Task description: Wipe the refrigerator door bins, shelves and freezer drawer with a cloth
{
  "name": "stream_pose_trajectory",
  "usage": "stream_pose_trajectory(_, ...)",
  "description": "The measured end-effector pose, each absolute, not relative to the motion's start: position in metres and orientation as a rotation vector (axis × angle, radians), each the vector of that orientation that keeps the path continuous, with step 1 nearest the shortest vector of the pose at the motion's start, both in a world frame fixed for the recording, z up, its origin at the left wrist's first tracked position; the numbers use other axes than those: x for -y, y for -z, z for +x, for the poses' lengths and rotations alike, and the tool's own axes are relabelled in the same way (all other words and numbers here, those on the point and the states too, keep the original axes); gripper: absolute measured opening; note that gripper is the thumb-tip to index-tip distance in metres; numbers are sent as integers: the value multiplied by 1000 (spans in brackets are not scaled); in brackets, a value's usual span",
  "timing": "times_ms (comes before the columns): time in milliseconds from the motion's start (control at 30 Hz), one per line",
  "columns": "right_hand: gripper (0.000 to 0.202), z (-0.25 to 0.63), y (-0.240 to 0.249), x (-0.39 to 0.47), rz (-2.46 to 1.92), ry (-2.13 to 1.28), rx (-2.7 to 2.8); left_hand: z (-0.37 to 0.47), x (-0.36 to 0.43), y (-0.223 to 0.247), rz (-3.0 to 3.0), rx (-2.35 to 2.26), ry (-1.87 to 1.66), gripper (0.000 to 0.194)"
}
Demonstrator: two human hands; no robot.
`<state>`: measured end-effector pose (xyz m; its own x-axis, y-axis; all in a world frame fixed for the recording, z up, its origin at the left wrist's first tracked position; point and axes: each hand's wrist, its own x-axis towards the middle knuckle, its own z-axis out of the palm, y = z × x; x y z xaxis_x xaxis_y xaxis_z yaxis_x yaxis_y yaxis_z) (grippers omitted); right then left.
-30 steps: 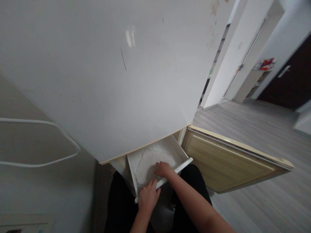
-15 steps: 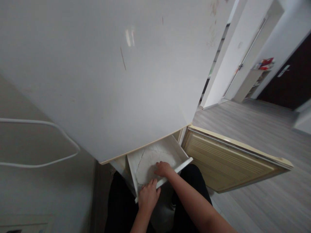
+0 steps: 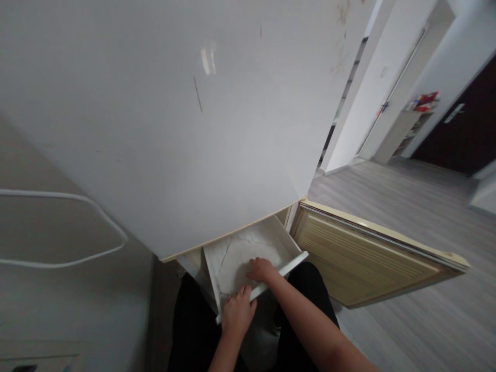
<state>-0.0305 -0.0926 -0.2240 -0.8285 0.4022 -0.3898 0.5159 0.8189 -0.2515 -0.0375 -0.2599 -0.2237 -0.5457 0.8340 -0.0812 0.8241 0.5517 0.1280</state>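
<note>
A white freezer drawer (image 3: 294,261) is pulled partly out of the lower compartment of a white fridge. A dark crack-like line runs across the left part of its pale bottom. My left hand (image 3: 237,311) is closed over the drawer's front edge, left of the middle, with its fingers inside the rim. Over the front wall reaches my right hand (image 3: 260,269), fingers curled down towards the drawer bottom. Whatever may be in its fingertips is hidden.
The fridge's cream lower door (image 3: 372,258) hangs open to the right. Its white upper door (image 3: 232,144) fills the view above. My knees flank the drawer. A white cable (image 3: 93,201) loops at the left. Grey wooden floor (image 3: 418,191) and a small shelf (image 3: 405,132) lie beyond.
Both hands and the drawer stay in nearly the same place. The whole view has shifted very slightly.
</note>
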Motion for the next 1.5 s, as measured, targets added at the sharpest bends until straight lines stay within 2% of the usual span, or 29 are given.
stream_pose_trajectory(1167,55,-33,230,92,705,523,-2684,-37,261,219,1395,-2627,-100,22)
stream_pose_trajectory(1400,54,-33,230,91,711,535,-2685,-36,256,217,1354,-2612,-91,26)
stream_pose_trajectory(1500,56,-33,229,91,713,536,-2676,-38,260,211,1376,-2553,-189,35)
